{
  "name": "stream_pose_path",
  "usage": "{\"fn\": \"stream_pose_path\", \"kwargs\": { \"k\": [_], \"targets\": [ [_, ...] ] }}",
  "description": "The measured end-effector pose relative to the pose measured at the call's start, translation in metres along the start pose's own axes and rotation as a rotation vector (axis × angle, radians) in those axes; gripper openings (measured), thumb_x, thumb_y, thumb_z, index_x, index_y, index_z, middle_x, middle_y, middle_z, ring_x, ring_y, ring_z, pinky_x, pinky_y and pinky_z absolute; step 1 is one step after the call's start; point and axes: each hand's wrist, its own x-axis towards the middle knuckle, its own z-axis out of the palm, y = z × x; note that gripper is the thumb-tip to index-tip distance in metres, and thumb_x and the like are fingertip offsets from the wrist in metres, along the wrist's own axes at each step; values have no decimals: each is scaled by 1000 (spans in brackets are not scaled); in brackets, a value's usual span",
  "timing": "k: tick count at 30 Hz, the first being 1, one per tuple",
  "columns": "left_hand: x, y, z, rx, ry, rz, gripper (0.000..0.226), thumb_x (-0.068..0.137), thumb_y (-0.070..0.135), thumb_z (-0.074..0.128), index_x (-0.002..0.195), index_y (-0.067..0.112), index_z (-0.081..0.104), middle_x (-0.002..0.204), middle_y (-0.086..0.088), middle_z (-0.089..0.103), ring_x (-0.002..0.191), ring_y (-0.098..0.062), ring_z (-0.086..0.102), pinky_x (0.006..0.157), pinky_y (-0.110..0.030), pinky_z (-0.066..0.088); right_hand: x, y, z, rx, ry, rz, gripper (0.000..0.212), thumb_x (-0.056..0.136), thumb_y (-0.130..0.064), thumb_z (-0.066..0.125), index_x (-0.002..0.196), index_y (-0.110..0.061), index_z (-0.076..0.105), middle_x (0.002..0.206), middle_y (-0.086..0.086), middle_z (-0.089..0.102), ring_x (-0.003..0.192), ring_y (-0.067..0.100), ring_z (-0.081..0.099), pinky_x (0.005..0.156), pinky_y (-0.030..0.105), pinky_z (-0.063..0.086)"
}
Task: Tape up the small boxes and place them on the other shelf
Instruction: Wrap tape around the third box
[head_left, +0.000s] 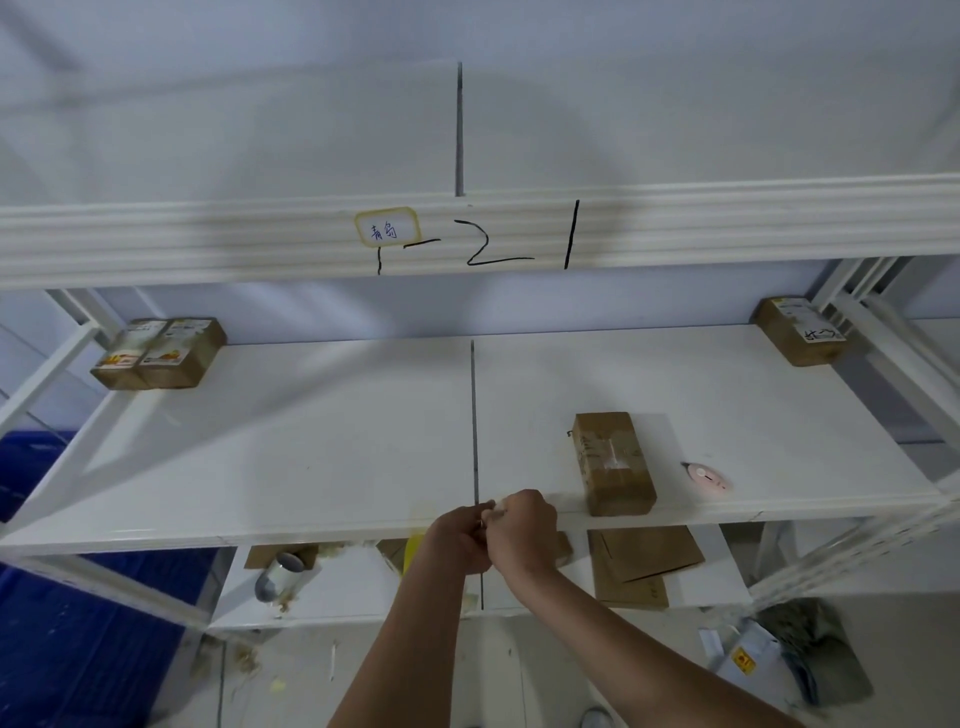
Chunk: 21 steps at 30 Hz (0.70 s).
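A small brown cardboard box (614, 462) lies on the white middle shelf (311, 441), right of the centre seam, with clear tape across its top. My left hand (457, 538) and my right hand (522, 530) meet at the shelf's front edge, left of the box and not touching it. Both are closed, pinching a yellowish, see-through roll of tape (414, 543) that shows just left of my left hand. What the fingers grip is mostly hidden.
Two labelled boxes (161, 353) stand at the shelf's back left and another box (800, 330) at the back right. A small pink cutter (706, 475) lies right of the taped box. The lower shelf holds flattened cardboard (641, 566) and a tape roll (280, 577). Blue crates (78, 623) stand left.
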Motion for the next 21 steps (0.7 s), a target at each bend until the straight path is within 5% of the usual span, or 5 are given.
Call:
{"fn": "stream_pose_path", "kwargs": {
  "k": [4,8,11,14,21],
  "targets": [
    [-24,-7,4,-96,-100,-5,25,99,10,56,81,-5,64,61,-16,67,51,-28,69,50,-35,59,-4,-1,1,-37,10,-33,16,95,-15,63,84,-7,70,82,2,70,75,14,65,50,18,37],
    [-39,-9,5,-271,-202,-20,41,105,12,43,77,-10,63,63,-18,65,72,-25,64,72,-32,52,-9,-5,7,-28,39,-136,18,95,-14,61,81,-10,72,79,0,71,77,13,68,63,21,51],
    [-52,-2,6,-251,-310,101,25,99,18,51,90,-1,62,71,-12,67,67,-21,71,61,-28,58,-10,-15,9,35,42,-227,20,96,-15,60,83,-12,74,80,-1,71,79,13,69,69,20,52],
    [-62,7,12,-175,-219,203,17,83,15,71,95,4,67,78,-8,72,74,-20,69,68,-30,56,-1,-20,-1,104,20,-251,30,97,-22,60,72,-13,74,68,-2,70,64,10,69,63,26,60],
    [-74,0,32,2,-69,474,15,93,12,69,108,9,69,95,-10,78,85,-27,75,68,-36,59,32,-9,-44,284,-152,29,22,89,-2,65,68,-4,69,78,16,75,64,22,75,66,33,63]
  ]
}}
